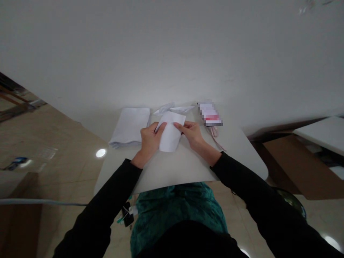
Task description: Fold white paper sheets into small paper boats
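Note:
A small white sheet of paper (pixel 170 138), seemingly folded, is held up over the table between both hands. My left hand (pixel 151 139) grips its left edge, thumb on the near face and fingers behind. On the opposite edge my right hand (pixel 192 133) pinches the paper the same way, its thumb pointing inward. Just beyond lie folded white paper shapes (pixel 182 109) with pointed ends, partly covered by the held sheet. To the left of my left hand rests a stack of white paper (pixel 130 123).
The white table (pixel 172 172) stands against a pale wall (pixel 166 53). A phone with a blurred screen (pixel 210 114) and a pink strap (pixel 214 132) lies at the right. On the floor at right is a cardboard box (pixel 301 168); a cable (pixel 43 202) crosses at left.

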Available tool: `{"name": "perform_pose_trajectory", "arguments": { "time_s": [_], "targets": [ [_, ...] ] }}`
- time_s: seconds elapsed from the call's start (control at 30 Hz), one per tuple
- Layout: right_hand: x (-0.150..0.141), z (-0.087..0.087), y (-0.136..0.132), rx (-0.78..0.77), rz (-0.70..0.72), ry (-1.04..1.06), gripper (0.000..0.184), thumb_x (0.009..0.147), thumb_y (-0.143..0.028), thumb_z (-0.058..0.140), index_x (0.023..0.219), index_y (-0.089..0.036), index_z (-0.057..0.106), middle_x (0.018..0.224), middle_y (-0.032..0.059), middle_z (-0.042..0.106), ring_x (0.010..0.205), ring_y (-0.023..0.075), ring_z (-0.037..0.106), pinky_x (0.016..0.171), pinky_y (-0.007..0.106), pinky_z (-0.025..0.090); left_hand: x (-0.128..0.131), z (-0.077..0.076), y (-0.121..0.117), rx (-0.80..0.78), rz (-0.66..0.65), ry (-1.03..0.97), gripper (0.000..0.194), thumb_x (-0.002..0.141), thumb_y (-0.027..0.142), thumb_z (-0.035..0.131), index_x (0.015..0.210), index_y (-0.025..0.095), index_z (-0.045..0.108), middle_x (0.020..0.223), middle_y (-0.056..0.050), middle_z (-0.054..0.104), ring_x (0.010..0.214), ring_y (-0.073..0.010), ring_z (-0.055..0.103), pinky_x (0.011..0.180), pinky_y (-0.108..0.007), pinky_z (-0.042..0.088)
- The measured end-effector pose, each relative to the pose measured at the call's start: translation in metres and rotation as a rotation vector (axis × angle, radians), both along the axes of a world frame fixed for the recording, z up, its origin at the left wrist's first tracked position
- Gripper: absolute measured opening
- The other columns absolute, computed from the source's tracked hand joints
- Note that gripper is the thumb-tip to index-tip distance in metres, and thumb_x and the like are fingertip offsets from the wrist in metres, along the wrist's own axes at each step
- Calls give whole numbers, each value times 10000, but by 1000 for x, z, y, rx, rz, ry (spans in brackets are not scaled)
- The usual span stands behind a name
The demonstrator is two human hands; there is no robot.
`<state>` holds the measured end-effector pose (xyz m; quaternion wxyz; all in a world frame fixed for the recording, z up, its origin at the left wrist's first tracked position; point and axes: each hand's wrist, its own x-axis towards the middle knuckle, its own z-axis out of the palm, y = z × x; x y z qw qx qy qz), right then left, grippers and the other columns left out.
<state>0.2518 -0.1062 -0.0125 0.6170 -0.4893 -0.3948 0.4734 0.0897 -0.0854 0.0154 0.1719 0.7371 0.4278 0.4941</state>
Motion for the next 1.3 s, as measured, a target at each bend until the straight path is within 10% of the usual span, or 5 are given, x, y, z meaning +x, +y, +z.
{"name": "perform_pose_trajectory", "arguments": {
  "time_s": [0.37, 0.57, 0.83, 1.3],
  "targets": [
    [26, 12, 12, 99, -180, 113, 475, 807, -653, 601, 796, -178, 629, 636, 15, 646, 514, 123, 595, 441, 230, 467, 2, -7, 4, -198, -24, -146, 391, 843, 445, 640, 592, 171, 516, 521, 54, 366, 499, -84, 328, 445, -228, 224],
    [9, 2, 2, 99, 25, -58, 531, 771, -694, 601, 657, -177, 574, 584, -6, 563, 495, 101, 510, 448, 223, 397, 5, -9, 1, -191, 3, -159, 406, 859, 459, 620, 591, 168, 524, 506, 52, 397, 486, -83, 369, 439, -219, 263],
    [5, -5, 2, 81, -30, -137, 577, 741, -727, 594, 562, -193, 468, 509, -40, 410, 470, 80, 347, 422, 233, 241, 10, -8, -2, -372, -134, -182, 333, 687, 433, 797, 820, 135, 728, 736, -45, 721, 579, -144, 606, 456, -218, 443],
    [-17, -12, -8, 60, 6, 45, 481, 708, -653, 687, 676, -176, 633, 632, 6, 598, 549, 120, 495, 498, 247, 391, 7, -10, 1, -93, 81, -115, 303, 811, 449, 688, 849, 151, 727, 676, -21, 690, 567, -131, 582, 537, -233, 441]
  ]
}}
